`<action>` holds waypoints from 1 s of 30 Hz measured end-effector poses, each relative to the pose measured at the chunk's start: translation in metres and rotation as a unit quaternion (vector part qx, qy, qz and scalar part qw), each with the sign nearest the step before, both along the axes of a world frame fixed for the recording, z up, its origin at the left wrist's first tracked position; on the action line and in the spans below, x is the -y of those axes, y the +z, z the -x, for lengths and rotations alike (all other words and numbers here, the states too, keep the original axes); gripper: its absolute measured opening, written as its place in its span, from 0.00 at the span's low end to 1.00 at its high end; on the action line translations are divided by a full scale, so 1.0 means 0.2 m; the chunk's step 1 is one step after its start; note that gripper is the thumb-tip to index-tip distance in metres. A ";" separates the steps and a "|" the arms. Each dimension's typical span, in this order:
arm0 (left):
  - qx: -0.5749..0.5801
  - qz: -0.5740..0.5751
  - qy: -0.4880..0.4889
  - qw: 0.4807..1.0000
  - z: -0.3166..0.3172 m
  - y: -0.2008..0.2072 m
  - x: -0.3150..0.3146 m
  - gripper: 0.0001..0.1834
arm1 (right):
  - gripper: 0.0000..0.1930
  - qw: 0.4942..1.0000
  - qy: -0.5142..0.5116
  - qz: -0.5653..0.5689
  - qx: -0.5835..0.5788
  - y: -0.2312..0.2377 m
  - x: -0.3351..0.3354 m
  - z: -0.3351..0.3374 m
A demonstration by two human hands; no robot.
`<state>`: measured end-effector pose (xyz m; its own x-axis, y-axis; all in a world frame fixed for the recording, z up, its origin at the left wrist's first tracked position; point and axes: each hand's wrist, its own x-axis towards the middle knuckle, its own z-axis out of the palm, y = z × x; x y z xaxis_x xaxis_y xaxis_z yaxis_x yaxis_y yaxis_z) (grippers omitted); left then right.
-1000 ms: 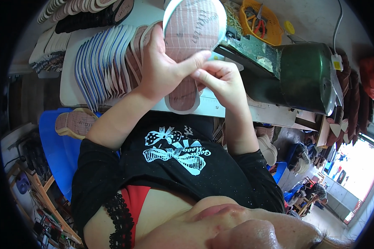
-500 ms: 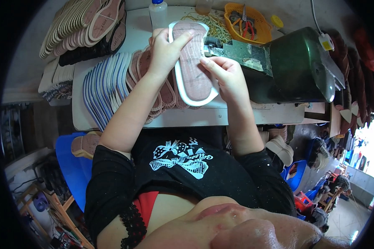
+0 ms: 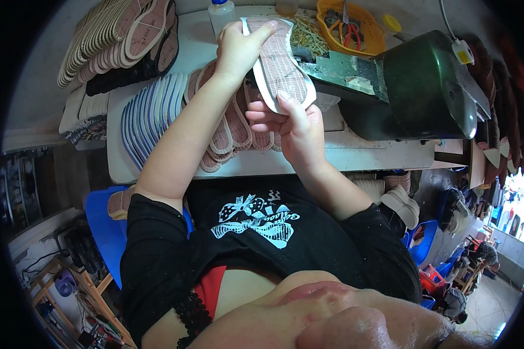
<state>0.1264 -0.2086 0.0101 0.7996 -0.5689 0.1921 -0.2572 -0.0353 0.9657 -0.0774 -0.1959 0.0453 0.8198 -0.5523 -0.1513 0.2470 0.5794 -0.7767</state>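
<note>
Holding a white-rimmed insole [image 3: 282,61] at twelve o'clock, my left hand [image 3: 240,53] closed on its far end, my half-open right hand [image 3: 300,131] gripping its near end, I judged its white backing [image 3: 310,96] attached; pink insoles [image 3: 239,121] lay unheld at eleven.

Head-worn, downward-facing; above both hands [image 3: 239,53] [image 3: 303,132]

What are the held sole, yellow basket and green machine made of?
Sole: matte cloth on top, perhaps, from its woven-looking stripes. Basket: probably plastic, fairly smooth, since its yellow looks even. Machine: maybe painted metal, glossy, because the green cover shines.
</note>
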 end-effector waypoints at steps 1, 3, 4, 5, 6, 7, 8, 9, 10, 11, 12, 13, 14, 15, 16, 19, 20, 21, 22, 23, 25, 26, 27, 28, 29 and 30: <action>0.008 -0.008 0.005 1.000 -0.01 0.00 0.01 0.27 | 0.21 1.000 0.010 -0.002 -0.014 0.00 0.00 -0.01; -0.002 -0.018 0.003 1.000 -0.04 -0.01 0.02 0.27 | 0.21 1.000 -0.001 -0.019 -0.023 0.01 0.01 -0.05; -0.019 -0.020 -0.005 1.000 -0.05 -0.01 0.03 0.27 | 0.21 0.999 -0.005 -0.027 -0.025 0.00 0.01 -0.06; -0.036 -0.021 -0.013 0.999 -0.07 -0.01 0.04 0.28 | 0.20 0.999 -0.011 -0.029 -0.023 0.00 0.01 -0.08; -0.033 -0.026 -0.034 0.999 -0.08 0.00 0.04 0.29 | 0.20 0.999 -0.016 -0.031 -0.021 0.00 0.01 -0.09; -0.030 -0.029 -0.054 0.998 -0.11 0.02 0.04 0.31 | 0.20 0.998 -0.027 -0.040 -0.027 -0.01 0.01 -0.10; -0.043 -0.058 -0.082 0.994 -0.13 0.05 0.04 0.32 | 0.20 0.999 -0.029 -0.032 -0.020 -0.01 0.00 -0.12; 0.030 -0.147 -0.091 0.984 -0.16 0.08 0.03 0.34 | 0.20 0.999 -0.037 -0.030 -0.022 -0.02 0.00 -0.13; 0.088 -0.259 -0.107 0.956 -0.20 0.12 0.01 0.35 | 0.20 0.998 -0.046 -0.029 -0.024 -0.02 0.00 -0.14; 0.154 -0.363 -0.107 0.913 -0.22 0.16 0.00 0.36 | 0.20 0.998 -0.049 -0.031 -0.026 -0.02 0.01 -0.14; 0.233 -0.371 -0.079 0.895 -0.22 0.19 -0.02 0.37 | 0.20 0.998 -0.051 -0.033 -0.028 -0.01 0.01 -0.15; 0.320 -0.372 -0.035 0.871 -0.20 0.22 -0.04 0.38 | 0.19 0.997 -0.057 -0.036 -0.026 -0.01 0.02 -0.15; 0.403 -0.374 0.009 0.835 -0.19 0.25 -0.06 0.38 | 0.20 0.997 -0.054 -0.034 -0.032 -0.01 0.03 -0.16; 0.564 -0.241 0.120 0.780 -0.16 0.28 -0.07 0.33 | 0.20 0.997 -0.055 -0.032 -0.033 0.00 0.03 -0.16; 0.548 -0.199 0.049 0.811 -0.15 0.31 -0.07 0.32 | 0.20 0.998 -0.052 -0.027 -0.022 0.00 0.03 -0.17; 0.288 -0.227 -0.350 0.862 -0.20 0.45 -0.06 0.32 | 0.20 0.997 -0.053 -0.027 -0.043 0.01 0.05 -0.19; 0.355 -0.251 -0.421 0.796 -0.21 0.47 -0.03 0.30 | 0.21 0.998 -0.048 -0.024 -0.038 0.01 0.05 -0.19; 0.273 -0.295 -0.468 0.787 -0.23 0.48 -0.01 0.28 | 0.21 0.998 -0.047 -0.024 -0.039 0.01 0.06 -0.20; 0.188 -0.336 -0.509 0.769 -0.25 0.49 0.02 0.26 | 0.21 0.998 -0.048 -0.025 -0.043 0.01 0.06 -0.20; 0.174 -0.333 -0.525 0.764 -0.26 0.49 0.03 0.25 | 0.22 0.998 -0.040 -0.018 -0.045 0.01 0.07 -0.20; 0.145 -0.327 -0.555 0.751 -0.29 0.49 0.05 0.23 | 0.22 0.998 -0.034 -0.009 -0.059 0.02 0.08 -0.19; 0.129 -0.323 -0.558 0.753 -0.30 0.48 0.05 0.23 | 0.22 0.998 -0.027 -0.008 -0.057 0.03 0.09 -0.19; 0.114 -0.321 -0.561 0.755 -0.30 0.48 0.04 0.22 | 0.23 0.998 -0.024 -0.007 -0.057 0.03 0.09 -0.19; 0.100 -0.318 -0.563 0.756 -0.31 0.47 0.04 0.22 | 0.23 0.998 -0.021 -0.006 -0.057 0.03 0.10 -0.19; 0.129 -0.346 -0.546 0.752 -0.30 0.46 0.03 0.22 | 0.23 0.998 -0.017 -0.009 -0.055 0.04 0.11 -0.19; 0.123 -0.352 -0.544 0.752 -0.30 0.46 0.02 0.22 | 0.24 0.998 -0.012 -0.007 -0.060 0.04 0.12 -0.19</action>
<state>0.1872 -0.2134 0.1014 -0.2228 -0.8907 -0.3962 -0.6716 -0.1543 0.7247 -0.0403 -0.2192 0.0537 0.7823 -0.5686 -0.2543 0.1671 0.5849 -0.7937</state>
